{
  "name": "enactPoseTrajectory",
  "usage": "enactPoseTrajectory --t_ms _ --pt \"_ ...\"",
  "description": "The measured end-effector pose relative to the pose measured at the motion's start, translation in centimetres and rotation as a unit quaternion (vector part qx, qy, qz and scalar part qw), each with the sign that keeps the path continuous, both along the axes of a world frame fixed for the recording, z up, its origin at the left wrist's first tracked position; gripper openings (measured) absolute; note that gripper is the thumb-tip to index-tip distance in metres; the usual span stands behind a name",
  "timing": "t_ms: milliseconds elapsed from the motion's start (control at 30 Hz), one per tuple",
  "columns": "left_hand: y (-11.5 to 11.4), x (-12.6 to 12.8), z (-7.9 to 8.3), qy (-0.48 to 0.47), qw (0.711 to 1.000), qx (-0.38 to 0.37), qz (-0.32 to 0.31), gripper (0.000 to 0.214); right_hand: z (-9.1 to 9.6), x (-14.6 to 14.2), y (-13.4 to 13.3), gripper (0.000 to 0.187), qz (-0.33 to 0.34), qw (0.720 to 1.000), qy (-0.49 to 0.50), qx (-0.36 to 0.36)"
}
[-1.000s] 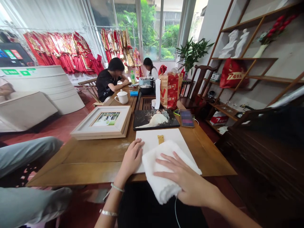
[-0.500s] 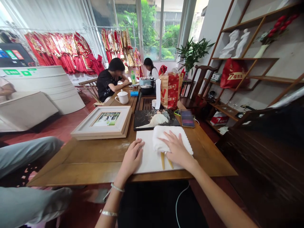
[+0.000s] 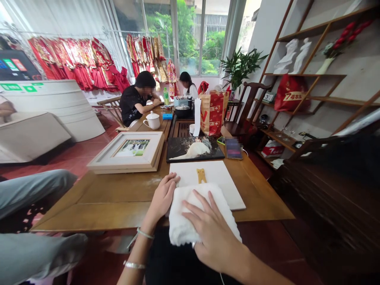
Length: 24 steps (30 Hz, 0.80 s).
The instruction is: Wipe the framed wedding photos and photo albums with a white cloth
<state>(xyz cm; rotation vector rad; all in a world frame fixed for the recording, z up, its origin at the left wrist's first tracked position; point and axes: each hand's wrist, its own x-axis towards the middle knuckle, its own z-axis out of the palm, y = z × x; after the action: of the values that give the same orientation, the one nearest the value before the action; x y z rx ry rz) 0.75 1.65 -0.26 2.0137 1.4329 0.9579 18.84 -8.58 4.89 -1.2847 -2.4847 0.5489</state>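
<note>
A white panel (image 3: 225, 178) lies flat on the table in front of me. On it is a tan, cat-like figure (image 3: 202, 175) with a small face; I cannot tell whether it is printed or attached, and its lower part is covered. My left hand (image 3: 165, 194) rests along the panel's left edge with its fingers stretched out and holds nothing. My right hand (image 3: 212, 229) has a folded white towel (image 3: 179, 221), fingers spread over its top and thumb at its near edge. The towel overlaps the panel's near side and reaches past the table's front edge.
Stacked picture frames (image 3: 126, 152) lie left on the wooden table (image 3: 109, 202). Behind the panel are a dark photo board (image 3: 178, 148) and a phone (image 3: 234, 148). Farther back stand a paper bag (image 3: 210, 114) and a white teapot (image 3: 152, 120). Two people sit at the far end.
My right hand has drawn the towel toward me, from the panel's far part to its near edge. The figure's upper part now shows and its legs are covered. My left hand stays at the edge.
</note>
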Motion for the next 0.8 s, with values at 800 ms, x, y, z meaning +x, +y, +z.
enactPoseTrajectory --t_ms 800 --pt "0.1 -0.4 -1.1 0.055 0.997 0.057 -0.010 0.042 -1.6 11.4 6.1 0.083 -0.055 0.998 0.035 0.017"
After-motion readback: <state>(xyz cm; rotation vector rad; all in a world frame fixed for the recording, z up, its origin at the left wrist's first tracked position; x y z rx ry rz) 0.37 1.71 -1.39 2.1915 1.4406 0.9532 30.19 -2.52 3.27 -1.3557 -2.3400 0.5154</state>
